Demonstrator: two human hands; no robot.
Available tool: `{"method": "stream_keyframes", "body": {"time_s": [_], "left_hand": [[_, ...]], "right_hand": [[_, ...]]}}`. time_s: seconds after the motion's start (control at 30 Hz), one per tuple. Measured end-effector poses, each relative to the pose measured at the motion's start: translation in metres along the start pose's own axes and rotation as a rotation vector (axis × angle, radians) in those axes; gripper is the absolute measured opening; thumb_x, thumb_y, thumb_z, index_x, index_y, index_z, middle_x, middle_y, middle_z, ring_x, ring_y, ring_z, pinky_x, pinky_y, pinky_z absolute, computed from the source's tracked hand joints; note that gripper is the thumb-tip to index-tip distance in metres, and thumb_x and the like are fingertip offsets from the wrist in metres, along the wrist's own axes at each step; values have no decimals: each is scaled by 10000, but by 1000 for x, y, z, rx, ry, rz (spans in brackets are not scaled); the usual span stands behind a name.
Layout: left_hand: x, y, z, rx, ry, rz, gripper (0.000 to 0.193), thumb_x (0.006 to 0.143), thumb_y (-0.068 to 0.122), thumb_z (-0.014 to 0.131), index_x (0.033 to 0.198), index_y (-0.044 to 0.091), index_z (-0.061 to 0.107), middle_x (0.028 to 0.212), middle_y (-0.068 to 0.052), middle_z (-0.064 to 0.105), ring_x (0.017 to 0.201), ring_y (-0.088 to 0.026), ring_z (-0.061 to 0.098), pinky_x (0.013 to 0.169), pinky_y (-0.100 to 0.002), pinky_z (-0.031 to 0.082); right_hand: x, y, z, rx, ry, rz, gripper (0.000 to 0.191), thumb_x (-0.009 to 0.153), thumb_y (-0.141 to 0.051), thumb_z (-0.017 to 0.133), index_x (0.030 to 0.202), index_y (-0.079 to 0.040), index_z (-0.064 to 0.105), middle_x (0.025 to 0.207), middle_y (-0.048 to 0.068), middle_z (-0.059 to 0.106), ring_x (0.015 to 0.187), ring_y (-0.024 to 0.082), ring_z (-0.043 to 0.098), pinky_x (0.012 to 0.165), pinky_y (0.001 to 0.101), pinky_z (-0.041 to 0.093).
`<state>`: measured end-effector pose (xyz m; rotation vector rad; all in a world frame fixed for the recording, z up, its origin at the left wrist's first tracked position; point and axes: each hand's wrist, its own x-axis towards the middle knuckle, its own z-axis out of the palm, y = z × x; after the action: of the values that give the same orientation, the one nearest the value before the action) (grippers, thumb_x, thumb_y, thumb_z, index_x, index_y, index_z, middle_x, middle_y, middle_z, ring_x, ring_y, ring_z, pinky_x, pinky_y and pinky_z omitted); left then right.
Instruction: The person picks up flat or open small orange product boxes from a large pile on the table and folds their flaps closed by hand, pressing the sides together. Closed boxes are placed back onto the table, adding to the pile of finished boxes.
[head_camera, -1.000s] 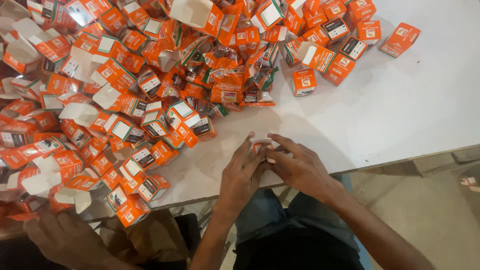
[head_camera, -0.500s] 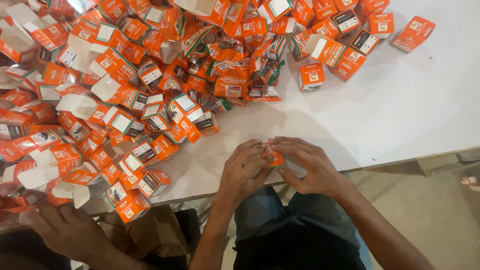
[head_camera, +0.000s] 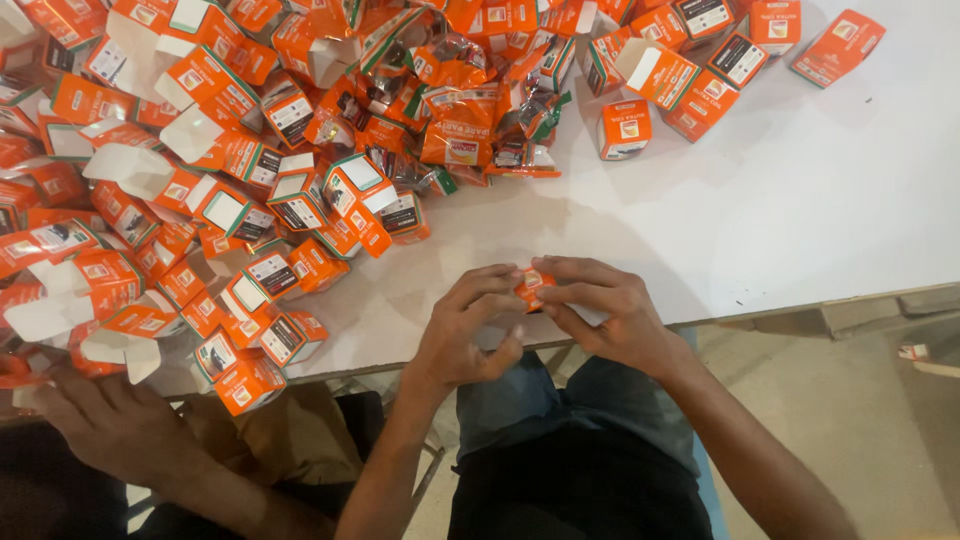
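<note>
My left hand (head_camera: 468, 330) and my right hand (head_camera: 603, 306) meet at the near edge of the white table (head_camera: 800, 210). Between their fingertips they hold one small orange box (head_camera: 530, 285), mostly covered by my fingers. A big heap of the same small orange and white boxes (head_camera: 250, 190) lies on the table to the left and behind my hands, many with flaps open. Shiny orange foil packets (head_camera: 460, 140) lie in the middle of the heap.
Another person's hand (head_camera: 115, 425) rests at the table edge on the lower left. Several closed orange boxes (head_camera: 700, 70) stand at the far right of the heap. Beige floor (head_camera: 850, 420) shows on the right, past the table's edge.
My hands have come together over the small orange box and drawn slightly right along the table edge. The view has shifted a little; the heap itself looks unmoved.
</note>
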<state>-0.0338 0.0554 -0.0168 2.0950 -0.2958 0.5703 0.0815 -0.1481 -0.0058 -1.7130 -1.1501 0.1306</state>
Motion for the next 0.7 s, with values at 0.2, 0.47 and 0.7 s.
{"method": "stream_keyframes", "body": {"time_s": [0.2, 0.47, 0.7], "left_hand": [[3, 11, 3, 265, -34, 51, 295, 802, 67, 859, 1011, 128, 660, 1272, -85, 663, 1255, -364, 665, 996, -419, 581], [10, 7, 10, 316, -36, -5, 598, 830, 120, 763, 1384, 30, 556, 1504, -238, 494, 1309, -416, 559, 1062, -492, 488], [6, 5, 15, 388, -23, -52, 486, 848, 102, 768, 1314, 72, 633, 1483, -187, 544, 1318, -383, 571, 1089, -466, 479]], "right_hand": [[0, -5, -1, -177, -104, -89, 318, 818, -166, 803, 1128, -135, 744, 1348, 126, 656, 1168, 336, 672, 949, 430, 552], [-29, -3, -74, -385, 86, 349, 265, 806, -154, 785, 1068, -184, 759, 1286, 86, 674, 1039, 278, 713, 846, 384, 580], [5, 25, -151, -983, 226, 170, 352, 873, -179, 788, 1221, -136, 749, 1351, 150, 670, 1206, 351, 650, 981, 438, 531]]}}
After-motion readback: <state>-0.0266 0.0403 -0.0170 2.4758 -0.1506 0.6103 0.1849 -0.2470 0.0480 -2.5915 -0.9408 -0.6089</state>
